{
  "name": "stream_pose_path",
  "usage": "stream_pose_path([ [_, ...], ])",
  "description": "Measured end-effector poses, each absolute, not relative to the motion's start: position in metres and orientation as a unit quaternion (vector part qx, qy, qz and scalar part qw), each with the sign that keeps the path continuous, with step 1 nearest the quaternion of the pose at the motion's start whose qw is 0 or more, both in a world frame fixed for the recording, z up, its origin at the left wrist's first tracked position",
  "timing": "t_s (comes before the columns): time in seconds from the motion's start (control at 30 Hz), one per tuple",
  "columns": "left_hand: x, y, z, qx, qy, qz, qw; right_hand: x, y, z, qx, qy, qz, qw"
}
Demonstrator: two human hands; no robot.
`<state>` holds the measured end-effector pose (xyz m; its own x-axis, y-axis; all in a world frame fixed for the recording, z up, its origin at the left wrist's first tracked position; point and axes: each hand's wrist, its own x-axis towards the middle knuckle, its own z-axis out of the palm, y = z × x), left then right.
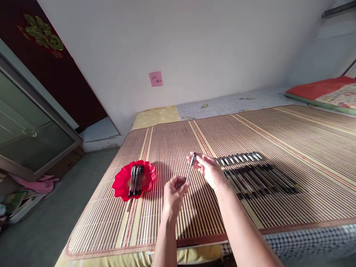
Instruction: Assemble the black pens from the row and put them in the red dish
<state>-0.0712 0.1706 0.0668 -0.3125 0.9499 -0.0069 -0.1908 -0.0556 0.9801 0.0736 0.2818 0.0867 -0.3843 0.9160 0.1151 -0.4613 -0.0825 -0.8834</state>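
Observation:
A slim pen (190, 167) with a clear barrel and a dark top is held tilted between my two hands, above the bamboo mat. My left hand (175, 191) pinches its lower end. Fingers of my right hand (207, 167) close around its upper end, at the dark top. To the left, a red scalloped plate (118, 185) carries several pens (136, 180) lying side by side. Right of my right hand, a row of pen caps (240, 158) lies on the mat, with a row of dark pen barrels (258, 180) below it, partly in shadow.
The bamboo mat (172, 148) covers a bed against a white wall (194, 48) bearing a pink note (155, 79). Folded red bedding (314, 91) lies at the far right. A glass-panelled door (30, 111) stands at the left, beside the grey floor (72, 193).

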Motion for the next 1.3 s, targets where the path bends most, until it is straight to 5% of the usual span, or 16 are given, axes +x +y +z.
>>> stream_pose_path([
  [0.47, -0.058, 0.164, 0.084, 0.388, 0.599, 0.574, 0.401, 0.072, 0.28, 0.082, -0.314, -0.474, 0.657, 0.495],
  [0.73, -0.105, 0.14, 0.116, 0.368, 0.756, 0.525, 0.128, 0.067, 0.278, 0.079, -0.341, -0.519, 0.615, 0.485],
  [0.9, -0.161, 0.117, 0.113, 0.304, 0.871, 0.386, -0.007, 0.063, 0.28, 0.072, -0.345, -0.558, 0.582, 0.479],
  [1.3, -0.178, 0.118, 0.095, 0.299, 0.912, 0.278, -0.032, 0.056, 0.281, 0.067, -0.353, -0.58, 0.569, 0.465],
])
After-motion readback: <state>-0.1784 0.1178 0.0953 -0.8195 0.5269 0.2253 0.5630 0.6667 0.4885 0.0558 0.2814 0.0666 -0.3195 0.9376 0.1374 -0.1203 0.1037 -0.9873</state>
